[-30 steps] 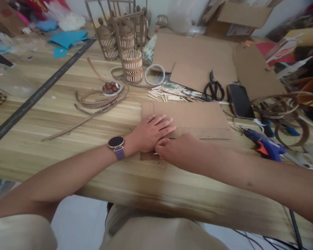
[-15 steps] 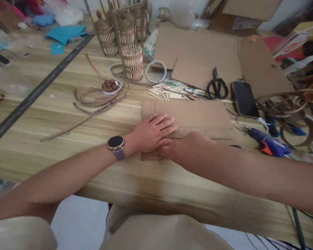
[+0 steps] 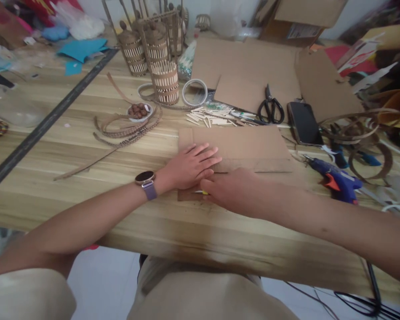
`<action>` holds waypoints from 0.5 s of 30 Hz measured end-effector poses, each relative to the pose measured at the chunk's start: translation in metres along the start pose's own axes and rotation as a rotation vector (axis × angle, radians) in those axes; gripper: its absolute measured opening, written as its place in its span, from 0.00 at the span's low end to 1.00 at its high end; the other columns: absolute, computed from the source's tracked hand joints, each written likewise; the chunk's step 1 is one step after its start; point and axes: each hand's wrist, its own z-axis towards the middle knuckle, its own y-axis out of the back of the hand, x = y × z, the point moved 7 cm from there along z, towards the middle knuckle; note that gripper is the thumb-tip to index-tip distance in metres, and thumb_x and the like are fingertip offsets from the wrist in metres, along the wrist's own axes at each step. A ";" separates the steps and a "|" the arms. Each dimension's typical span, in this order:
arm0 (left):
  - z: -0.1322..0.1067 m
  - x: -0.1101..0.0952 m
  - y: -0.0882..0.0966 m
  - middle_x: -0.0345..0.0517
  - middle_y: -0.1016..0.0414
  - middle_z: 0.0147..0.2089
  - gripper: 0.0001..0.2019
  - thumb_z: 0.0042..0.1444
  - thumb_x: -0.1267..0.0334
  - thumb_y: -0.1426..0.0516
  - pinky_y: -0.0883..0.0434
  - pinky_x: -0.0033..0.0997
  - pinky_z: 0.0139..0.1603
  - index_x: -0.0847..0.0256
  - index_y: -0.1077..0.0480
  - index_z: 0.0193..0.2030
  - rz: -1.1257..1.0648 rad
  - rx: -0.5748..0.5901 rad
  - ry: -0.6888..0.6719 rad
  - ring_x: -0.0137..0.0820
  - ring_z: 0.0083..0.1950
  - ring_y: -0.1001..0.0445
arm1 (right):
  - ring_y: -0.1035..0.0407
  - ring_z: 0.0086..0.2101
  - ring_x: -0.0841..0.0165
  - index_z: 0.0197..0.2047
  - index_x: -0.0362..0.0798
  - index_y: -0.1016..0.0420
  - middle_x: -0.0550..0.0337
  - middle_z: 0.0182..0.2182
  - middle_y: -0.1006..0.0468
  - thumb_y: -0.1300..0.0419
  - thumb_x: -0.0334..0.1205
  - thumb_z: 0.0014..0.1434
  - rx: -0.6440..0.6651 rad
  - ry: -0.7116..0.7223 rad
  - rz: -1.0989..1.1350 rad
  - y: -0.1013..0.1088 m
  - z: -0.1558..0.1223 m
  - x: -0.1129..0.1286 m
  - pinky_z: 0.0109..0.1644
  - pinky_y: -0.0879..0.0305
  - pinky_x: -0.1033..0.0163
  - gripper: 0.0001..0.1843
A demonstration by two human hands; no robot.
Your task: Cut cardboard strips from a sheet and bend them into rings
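My left hand (image 3: 195, 165) lies flat on a piece of brown cardboard (image 3: 243, 142), fingers spread and pointing right. Close beside it, my right hand (image 3: 231, 189) is closed around a utility knife (image 3: 205, 192); only a bit of yellow and the thin blade show past the fingers. The blade tip points left, over the cardboard's near strip. A dark straight line (image 3: 273, 172) runs across the cardboard to the right of my hands. Most of the knife is hidden in my fist.
Beyond the cardboard are small wooden sticks (image 3: 215, 118), black scissors (image 3: 270, 109) and a phone (image 3: 305, 123). A blue glue gun (image 3: 335, 178) lies right. Cardboard strips (image 3: 126, 133) and a bowl of brown balls (image 3: 140, 112) sit left, before stick-built lanterns (image 3: 165, 82). A long dark ruler (image 3: 53, 113) crosses the left.
The right hand has shifted slightly, and the knife's yellow part and blade now show at its fingertips. The left hand stays flat on the cardboard. The view has moved a little.
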 end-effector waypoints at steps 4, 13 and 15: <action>0.001 0.003 0.001 0.50 0.43 0.74 0.23 0.74 0.57 0.58 0.45 0.50 0.71 0.60 0.41 0.71 -0.024 0.017 0.013 0.45 0.75 0.48 | 0.22 0.33 0.58 0.53 0.39 0.27 0.45 0.36 0.17 0.48 0.34 0.68 -0.055 0.051 -0.066 0.005 0.019 0.014 0.29 0.40 0.62 0.15; 0.001 0.001 0.001 0.51 0.45 0.75 0.23 0.73 0.61 0.56 0.46 0.49 0.71 0.61 0.41 0.71 -0.013 0.034 -0.001 0.44 0.75 0.49 | 0.23 0.37 0.59 0.48 0.44 0.23 0.47 0.37 0.17 0.46 0.31 0.66 -0.056 0.084 -0.079 0.014 0.019 0.018 0.41 0.32 0.56 0.12; 0.000 0.000 0.002 0.52 0.46 0.75 0.23 0.72 0.61 0.55 0.47 0.50 0.71 0.61 0.42 0.71 -0.014 0.048 -0.004 0.45 0.75 0.49 | 0.23 0.38 0.59 0.48 0.44 0.23 0.47 0.39 0.17 0.48 0.31 0.67 -0.060 0.079 -0.075 0.016 0.018 0.018 0.42 0.31 0.56 0.13</action>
